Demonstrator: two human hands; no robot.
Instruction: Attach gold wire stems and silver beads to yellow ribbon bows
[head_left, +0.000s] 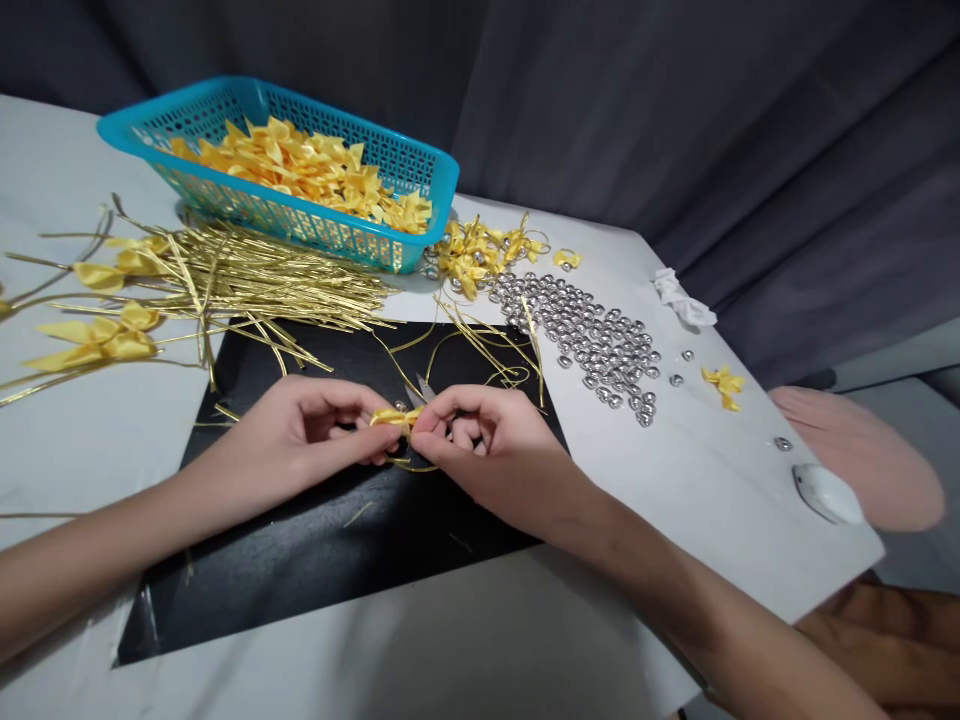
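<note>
Between my two hands is a small yellow ribbon bow [387, 416], held above a black mat [315, 545]. My left hand [319, 425] pinches the bow's left side between thumb and fingers. Thumb and forefinger of my right hand [491, 435] close on its right side, the other fingers curled in. A gold tie [411, 467] loops just below the bow, and a small silver bead [400, 406] shows behind it. Past my fingertips a pointed metal blade [421, 388] is partly seen; the rest is hidden behind my right hand.
A blue plastic basket [442, 200] of yellow bows stands at the back. Before it lies a heap of gold ties [270, 275]. Silver beads [592, 335] spread to the right, beside finished-looking bows [480, 250]. A white object [827, 493] sits near the table's right edge.
</note>
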